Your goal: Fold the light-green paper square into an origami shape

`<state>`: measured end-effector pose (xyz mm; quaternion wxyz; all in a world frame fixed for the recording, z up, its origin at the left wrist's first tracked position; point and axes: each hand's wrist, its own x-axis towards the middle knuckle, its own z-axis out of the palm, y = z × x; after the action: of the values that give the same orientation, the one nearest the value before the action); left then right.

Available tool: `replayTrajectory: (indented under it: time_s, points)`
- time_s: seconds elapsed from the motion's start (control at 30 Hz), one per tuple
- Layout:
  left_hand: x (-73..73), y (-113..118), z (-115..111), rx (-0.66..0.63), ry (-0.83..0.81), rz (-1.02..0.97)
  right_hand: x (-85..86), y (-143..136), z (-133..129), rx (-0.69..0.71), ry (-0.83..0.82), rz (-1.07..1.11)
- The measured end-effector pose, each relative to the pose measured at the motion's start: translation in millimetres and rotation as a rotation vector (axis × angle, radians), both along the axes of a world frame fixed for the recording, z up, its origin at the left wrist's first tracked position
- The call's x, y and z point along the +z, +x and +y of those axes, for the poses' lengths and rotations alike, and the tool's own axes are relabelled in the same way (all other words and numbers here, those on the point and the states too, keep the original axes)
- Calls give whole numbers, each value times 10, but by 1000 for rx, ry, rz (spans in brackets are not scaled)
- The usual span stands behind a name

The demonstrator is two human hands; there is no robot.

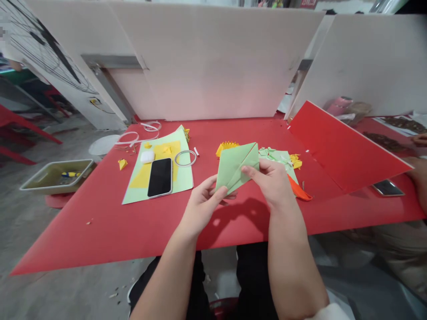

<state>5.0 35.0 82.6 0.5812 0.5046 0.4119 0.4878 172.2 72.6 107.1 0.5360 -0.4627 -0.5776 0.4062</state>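
A folded sheet of light green paper (pixel 235 163) is held up above the red table, tilted, with a diagonal fold running across it. My left hand (pixel 208 198) pinches its lower left corner between thumb and fingers. On the right edge, my right hand (pixel 268 178) grips the paper, thumb on the front face and fingers behind. Just behind it lies a yellow folded paper piece (pixel 227 146) with a toothed edge. To the right of my right hand are green paper scraps (pixel 278 155) and an orange piece (pixel 300 190).
Left on the red table (pixel 100 235), a black-screened phone (pixel 160 177), a white case (pixel 147 156) and a tape ring (pixel 185 158) lie on green and yellow sheets. A red board (pixel 347 151) leans at right, near another person's arm (pixel 418 182). A bin (pixel 56 178) stands left.
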Motion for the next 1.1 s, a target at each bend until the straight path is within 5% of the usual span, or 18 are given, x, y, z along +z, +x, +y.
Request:
replayTrajectory:
  time_s: [0.37, 0.63, 0.87, 1.1]
  points:
    - [-28, 99, -15, 152, -32, 3, 12, -77, -29, 35, -36, -58]
    - [-73, 107, 9, 230, 26, -12, -29, -101, 29, -161, 60, 139]
    - [-74, 136, 27, 295, 62, -63, -131, -248, 18, 82, -14, 123]
    - [-52, 125, 9, 270, 37, -110, -148, -277, 30, 137, -92, 216]
